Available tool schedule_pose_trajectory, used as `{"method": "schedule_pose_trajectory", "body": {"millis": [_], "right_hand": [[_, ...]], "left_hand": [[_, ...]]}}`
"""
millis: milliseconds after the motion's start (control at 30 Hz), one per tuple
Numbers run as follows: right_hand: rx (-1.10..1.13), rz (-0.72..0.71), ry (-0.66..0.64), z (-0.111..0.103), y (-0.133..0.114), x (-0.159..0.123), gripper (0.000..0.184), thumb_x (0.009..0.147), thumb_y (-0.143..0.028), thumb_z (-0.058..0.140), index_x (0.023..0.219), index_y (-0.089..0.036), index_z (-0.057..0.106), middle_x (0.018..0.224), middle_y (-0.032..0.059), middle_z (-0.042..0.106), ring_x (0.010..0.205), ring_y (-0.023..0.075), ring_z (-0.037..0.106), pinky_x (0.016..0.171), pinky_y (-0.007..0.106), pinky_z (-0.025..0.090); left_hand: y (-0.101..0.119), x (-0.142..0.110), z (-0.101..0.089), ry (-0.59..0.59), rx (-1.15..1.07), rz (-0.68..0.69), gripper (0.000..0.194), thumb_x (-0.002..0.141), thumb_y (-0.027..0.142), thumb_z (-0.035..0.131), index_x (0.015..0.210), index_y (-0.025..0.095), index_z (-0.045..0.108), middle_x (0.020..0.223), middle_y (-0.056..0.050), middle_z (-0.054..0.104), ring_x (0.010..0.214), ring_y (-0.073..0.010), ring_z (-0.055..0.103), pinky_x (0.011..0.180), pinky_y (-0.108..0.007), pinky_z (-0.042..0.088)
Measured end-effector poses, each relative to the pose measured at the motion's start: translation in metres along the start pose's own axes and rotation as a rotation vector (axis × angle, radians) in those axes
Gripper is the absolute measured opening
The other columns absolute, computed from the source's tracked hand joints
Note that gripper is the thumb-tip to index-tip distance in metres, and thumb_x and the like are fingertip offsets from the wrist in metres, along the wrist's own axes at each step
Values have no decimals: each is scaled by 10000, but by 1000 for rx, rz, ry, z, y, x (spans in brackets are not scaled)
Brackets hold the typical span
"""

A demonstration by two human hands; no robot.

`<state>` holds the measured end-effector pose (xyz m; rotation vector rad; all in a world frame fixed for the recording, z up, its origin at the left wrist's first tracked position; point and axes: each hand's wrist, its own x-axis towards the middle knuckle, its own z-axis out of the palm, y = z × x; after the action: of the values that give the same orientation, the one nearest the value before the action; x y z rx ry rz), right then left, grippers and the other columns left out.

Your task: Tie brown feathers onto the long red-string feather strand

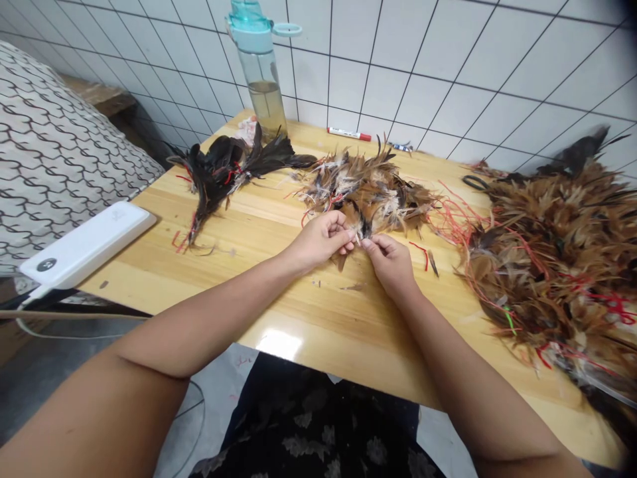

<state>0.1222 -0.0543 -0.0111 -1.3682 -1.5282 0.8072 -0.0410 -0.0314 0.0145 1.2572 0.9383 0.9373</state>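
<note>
Near the middle of the wooden table (298,312), my left hand (328,239) is closed, thumb and fingers pinching the quill ends of a small bunch of feathers (365,227). My right hand (391,262) faces it from the right, thumb and forefinger pinched on the same quill ends. The fingertips nearly touch. Just beyond both hands spreads a pile of brown and white feathers (368,179) with red strings among them. A short red string (422,255) and a single loose feather (434,264) lie right of my right hand.
Black feather bundles (219,166) lie at the back left, before a water bottle (263,79). A large heap of brown feathers (557,245) with red strings (455,216) fills the right. A red marker (348,134) lies near the tiled wall. A white power bank (89,245) sits at the left edge.
</note>
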Motion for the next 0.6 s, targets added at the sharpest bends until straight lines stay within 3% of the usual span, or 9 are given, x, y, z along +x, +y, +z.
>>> {"method": "schedule_pose_trajectory", "body": {"millis": [300,600], "right_hand": [[-17,-18,-96,1,0,0,224,778,-386,604,643,-211,641,632,3,589,633,152,498,621,275,397],[102,56,-30,-1,1,0,223,798,-400,593,719,-196,638,654,-15,586,640,138,496,626,265,399]], "left_hand": [[-4,1,-1,36,183,125,145,809,150,616,775,163,475,644,41,582,572,-69,575,558,-179,450],[-4,2,-10,42,390,285,90,838,192,562,921,159,568,805,-7,627,700,-100,582,672,-235,468]]}}
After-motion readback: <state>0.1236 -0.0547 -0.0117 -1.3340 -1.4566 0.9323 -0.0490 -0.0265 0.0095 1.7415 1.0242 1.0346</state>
